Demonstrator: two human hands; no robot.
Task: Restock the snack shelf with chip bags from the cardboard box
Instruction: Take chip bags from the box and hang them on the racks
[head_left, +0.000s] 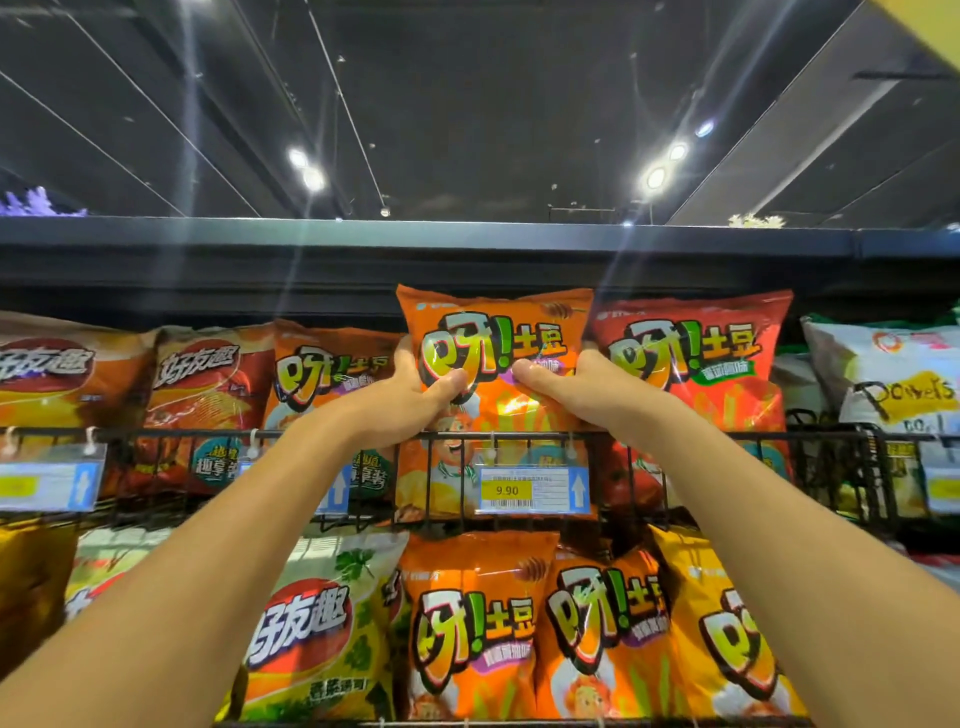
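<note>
View from a head-worn camera, looking up at a store snack shelf. 2 bare forearms reach up from the bottom corners and meet at 1 orange chip bag (498, 332) in the middle of the upper shelf.

The left grip (410, 395) clasps the bag's left edge and the right grip (571, 389) clasps its right edge. Each thumb presses flat on the front, and the fingers curl out of sight behind the sides.

The bag is glossy and puffed, and it stands upright. It carries large yellow-green Chinese lettering with an exclamation mark, a small purple label below that, and a honey dipper drawn in the top right corner. A cartoon chef is printed on its lower half, which sits behind the black wire rail (727, 434). The bag's top rises nearly to the dark board (467, 244) above.

A price tag (530, 491) reading 9.90 hangs on the rail in front of the bag. A red bag (696, 364) of the same brand stands just beside it on the right, and a darker orange bag (332, 374) on the left. More matching orange bags (467, 623) fill the shelf below.
</note>
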